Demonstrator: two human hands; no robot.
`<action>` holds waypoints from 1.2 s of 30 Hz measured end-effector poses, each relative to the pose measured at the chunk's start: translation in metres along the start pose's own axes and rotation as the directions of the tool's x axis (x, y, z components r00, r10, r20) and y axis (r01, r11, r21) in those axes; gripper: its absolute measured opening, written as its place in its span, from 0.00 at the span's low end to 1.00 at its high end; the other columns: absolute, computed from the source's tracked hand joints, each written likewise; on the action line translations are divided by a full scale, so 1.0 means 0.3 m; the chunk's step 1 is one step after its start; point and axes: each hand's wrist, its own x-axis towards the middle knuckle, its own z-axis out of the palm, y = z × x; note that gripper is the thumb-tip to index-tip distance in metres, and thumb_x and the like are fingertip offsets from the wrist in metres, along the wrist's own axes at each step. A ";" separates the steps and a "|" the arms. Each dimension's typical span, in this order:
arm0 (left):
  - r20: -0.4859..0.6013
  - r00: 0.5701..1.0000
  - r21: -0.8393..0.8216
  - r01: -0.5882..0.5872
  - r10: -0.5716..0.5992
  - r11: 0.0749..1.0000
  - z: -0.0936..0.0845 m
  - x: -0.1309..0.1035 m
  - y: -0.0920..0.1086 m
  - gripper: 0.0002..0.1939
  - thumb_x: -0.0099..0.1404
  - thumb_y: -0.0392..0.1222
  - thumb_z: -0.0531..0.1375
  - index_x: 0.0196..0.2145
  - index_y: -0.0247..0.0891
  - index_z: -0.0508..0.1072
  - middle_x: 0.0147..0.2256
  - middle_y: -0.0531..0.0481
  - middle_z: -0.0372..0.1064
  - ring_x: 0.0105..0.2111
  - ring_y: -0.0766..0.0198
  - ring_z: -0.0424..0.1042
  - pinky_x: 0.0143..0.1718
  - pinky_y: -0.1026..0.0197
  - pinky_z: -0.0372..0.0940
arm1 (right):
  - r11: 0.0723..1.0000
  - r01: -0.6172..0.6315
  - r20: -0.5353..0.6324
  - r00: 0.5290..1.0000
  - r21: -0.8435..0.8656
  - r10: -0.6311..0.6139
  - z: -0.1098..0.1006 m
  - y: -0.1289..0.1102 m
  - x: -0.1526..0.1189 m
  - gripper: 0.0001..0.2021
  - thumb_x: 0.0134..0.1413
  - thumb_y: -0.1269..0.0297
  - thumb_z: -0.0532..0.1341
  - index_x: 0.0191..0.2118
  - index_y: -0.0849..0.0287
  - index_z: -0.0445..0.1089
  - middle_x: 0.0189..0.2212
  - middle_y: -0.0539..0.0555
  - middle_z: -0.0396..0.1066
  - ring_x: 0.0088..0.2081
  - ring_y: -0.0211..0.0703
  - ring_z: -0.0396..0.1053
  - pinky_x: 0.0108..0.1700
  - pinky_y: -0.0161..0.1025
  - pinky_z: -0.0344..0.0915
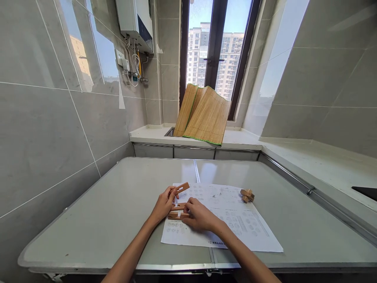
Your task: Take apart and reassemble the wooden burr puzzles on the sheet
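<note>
My left hand is closed on a slotted wooden puzzle piece, which tilts up to the right above the paper sheet. Below it, two more notched wooden pieces, an upper one and a lower one, lie roughly parallel on the sheet. My right hand has its fingers curled at the right ends of these two pieces, thumb against the lower one. Its fingertips partly cover those ends. Printed diagrams fill the sheet.
A small cluster of interlocked wooden blocks sits on the sheet's right edge. The folding table has a centre seam. Behind it, a bamboo mat leans by the window on a white counter. Tiled walls stand on both sides.
</note>
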 end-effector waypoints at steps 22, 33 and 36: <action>-0.016 0.998 0.063 -0.066 0.067 0.996 0.160 0.027 0.080 0.23 0.76 0.55 0.43 0.58 0.44 0.66 0.33 0.50 0.74 0.28 0.61 0.73 0.34 0.59 0.68 | 0.601 -0.075 -0.161 0.930 0.796 0.329 -0.036 0.201 -0.052 0.27 0.52 0.34 0.63 0.34 0.57 0.64 0.25 0.50 0.75 0.17 0.39 0.70 0.22 0.35 0.59; 0.056 0.994 0.263 -0.103 0.091 0.959 0.166 0.010 0.049 0.19 0.77 0.50 0.42 0.58 0.46 0.64 0.39 0.48 0.78 0.38 0.54 0.78 0.36 0.58 0.67 | 0.512 -0.068 -0.146 0.919 0.856 0.367 -0.035 0.181 -0.078 0.27 0.49 0.33 0.64 0.31 0.56 0.64 0.21 0.50 0.74 0.20 0.41 0.72 0.22 0.35 0.60; 0.105 0.988 0.260 -0.139 0.115 0.956 0.180 0.006 0.042 0.15 0.77 0.48 0.45 0.55 0.45 0.63 0.41 0.47 0.78 0.39 0.53 0.79 0.38 0.56 0.67 | 0.518 -0.058 -0.159 0.917 0.853 0.365 -0.038 0.168 -0.076 0.28 0.50 0.33 0.64 0.31 0.56 0.64 0.22 0.50 0.74 0.20 0.41 0.72 0.22 0.35 0.61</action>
